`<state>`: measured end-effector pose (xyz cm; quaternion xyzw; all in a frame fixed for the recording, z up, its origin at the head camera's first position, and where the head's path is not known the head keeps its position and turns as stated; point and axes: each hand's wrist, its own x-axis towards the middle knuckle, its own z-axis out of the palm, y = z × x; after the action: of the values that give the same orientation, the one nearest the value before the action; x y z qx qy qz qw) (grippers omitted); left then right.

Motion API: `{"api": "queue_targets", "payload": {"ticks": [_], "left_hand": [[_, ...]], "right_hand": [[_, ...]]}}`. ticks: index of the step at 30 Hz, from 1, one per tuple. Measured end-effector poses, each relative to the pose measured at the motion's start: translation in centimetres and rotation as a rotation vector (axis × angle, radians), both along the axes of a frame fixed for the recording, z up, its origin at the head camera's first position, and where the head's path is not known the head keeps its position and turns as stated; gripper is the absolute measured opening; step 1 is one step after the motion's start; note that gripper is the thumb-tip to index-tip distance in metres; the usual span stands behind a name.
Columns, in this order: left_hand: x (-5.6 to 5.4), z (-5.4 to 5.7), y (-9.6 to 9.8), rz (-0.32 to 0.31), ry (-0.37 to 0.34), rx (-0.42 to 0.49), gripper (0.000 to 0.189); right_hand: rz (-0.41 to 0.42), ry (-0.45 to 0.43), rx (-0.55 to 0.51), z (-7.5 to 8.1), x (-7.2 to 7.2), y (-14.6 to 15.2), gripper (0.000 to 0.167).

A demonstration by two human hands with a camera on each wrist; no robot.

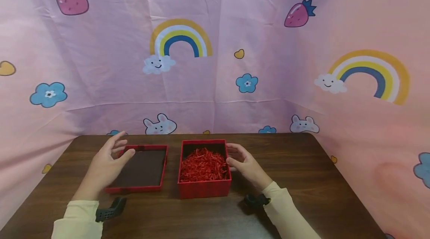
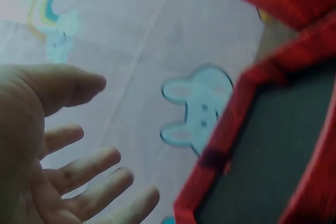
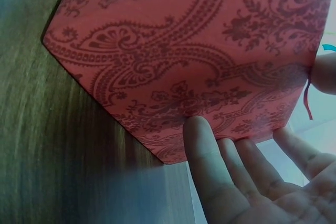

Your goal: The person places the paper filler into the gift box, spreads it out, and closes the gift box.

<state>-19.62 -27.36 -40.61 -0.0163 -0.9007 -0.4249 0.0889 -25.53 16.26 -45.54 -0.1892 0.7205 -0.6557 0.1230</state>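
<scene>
A red patterned box [image 1: 205, 189] stands uncovered on the table, filled with red shredded paper [image 1: 203, 166]. My right hand [image 1: 248, 165] is at the box's right side, and in the right wrist view its extended fingers [image 3: 202, 145] touch the patterned wall. The thumb lies by the top rim. To the left, the box lid [image 1: 144, 168] lies with its dark inside facing up. Over the lid's left edge is my left hand [image 1: 106, 162], fingers spread and holding nothing. The left wrist view shows this hand apart from the lid's red rim [image 2: 215, 150].
Both box and lid rest on a dark wood-grain table [image 1: 201, 218]. A pastel printed cloth [image 1: 111, 60] hangs behind and along both sides of the table. Each wrist wears a black strap; the left strap [image 1: 111, 209] is near the lid's front edge.
</scene>
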Motion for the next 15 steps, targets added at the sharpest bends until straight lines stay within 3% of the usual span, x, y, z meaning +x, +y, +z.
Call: {"api": "queue_targets", "payload": {"ticks": [4,8,11,15], "left_hand": [[-0.7,-1.8,-2.6,0.073,-0.004,-0.105,0.079],[-1.1,-2.8,-5.6,0.1,-0.116,-0.176,0.076],[-1.2,-3.1,-7.3,0.056,-0.241,-0.198,0.081],[-1.3,-3.5,-7.9,-0.063,-0.364,-0.071,0.086]], "right_hand": [[0.006,-0.004,0.006,-0.1,0.0,-0.2,0.054],[0.005,-0.003,0.011,0.0,0.1,-0.2,0.055],[0.005,0.002,0.009,0.1,0.1,-0.2,0.055],[0.0,0.01,0.006,0.1,0.1,-0.1,0.054]]}}
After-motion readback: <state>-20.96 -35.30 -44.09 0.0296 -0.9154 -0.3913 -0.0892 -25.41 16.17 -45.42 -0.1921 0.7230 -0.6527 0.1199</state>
